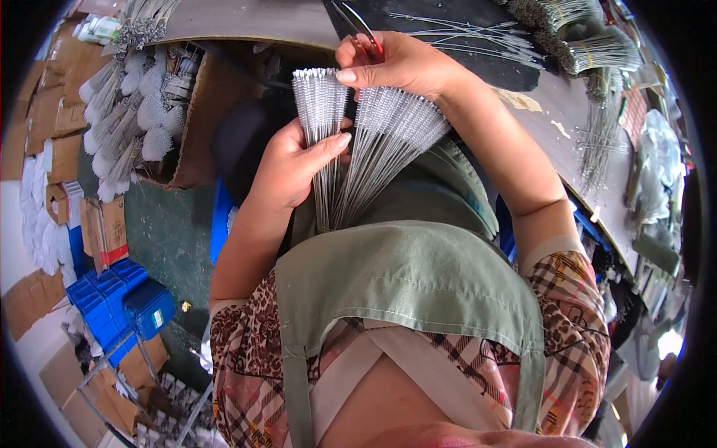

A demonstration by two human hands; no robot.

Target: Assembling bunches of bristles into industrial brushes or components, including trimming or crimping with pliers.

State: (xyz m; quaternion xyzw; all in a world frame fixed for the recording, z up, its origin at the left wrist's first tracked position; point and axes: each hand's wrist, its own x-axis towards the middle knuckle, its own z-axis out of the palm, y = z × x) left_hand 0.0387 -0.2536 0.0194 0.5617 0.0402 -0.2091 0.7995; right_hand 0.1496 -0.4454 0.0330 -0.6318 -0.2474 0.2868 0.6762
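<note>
My left hand (293,166) is wrapped round the left part of a bundle of thin wire brushes (321,101), with white bristles at the top and bare twisted stems below. The rest of the brushes (399,119) fan out to the right, leaving a gap between the two parts. Lower down, the stems come together against the green apron. My right hand (403,66) grips red-handled scissors (367,41), their slim blades pointing up and left. Its thumb reaches to the bristle tips beside the gap. The right fingers are partly hidden behind the brushes.
Loose wire stems (478,39) lie on a black mat on the grey table (246,21). Tied brush bundles (601,52) sit at the far right. A cardboard box (193,127) with more brushes (153,112) stands at left, above blue plastic crates (108,299) on the green floor.
</note>
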